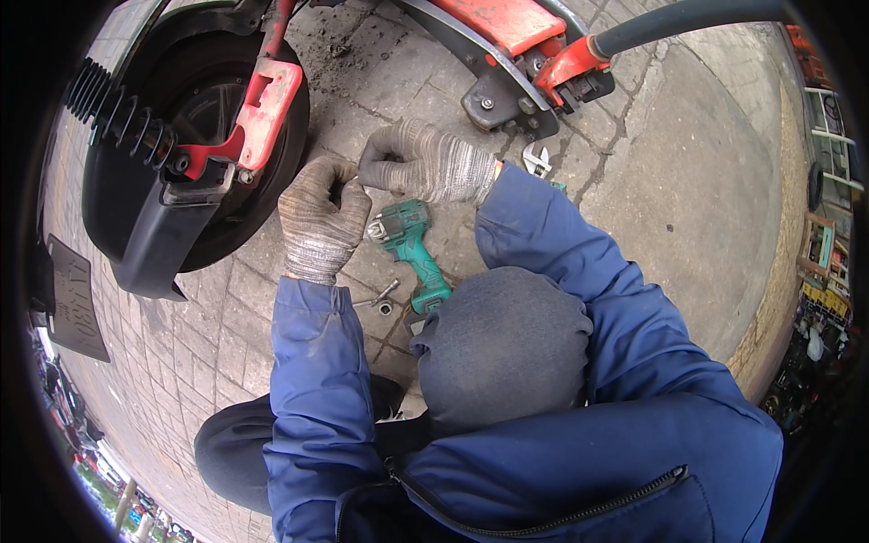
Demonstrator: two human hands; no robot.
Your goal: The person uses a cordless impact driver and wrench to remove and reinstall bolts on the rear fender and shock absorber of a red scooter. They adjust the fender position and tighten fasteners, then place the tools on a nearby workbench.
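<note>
Both my hands wear dirty grey knit gloves and meet above the paving. My left hand (322, 220) is closed, its thumb and fingertips pressed together. My right hand (432, 163) is pinched too, with its fingertips almost against those of the left. Anything between the fingers is too small or too hidden to name. Just below the hands lies a green cordless impact wrench (414, 249) on the ground. A thin metal tool (380, 294) and a small socket (386, 309) rest to the left of its grip. An adjustable wrench (536, 161) lies beyond my right wrist.
At the left stands a vehicle's wheel (288, 154) with a red bracket (267, 113), a black coil spring (122, 113) and a black mudguard (167, 231). A red metal frame (502, 23) with a dark-handled lever (692, 25) is at the top right. Loose dirt (339, 45) covers some paving.
</note>
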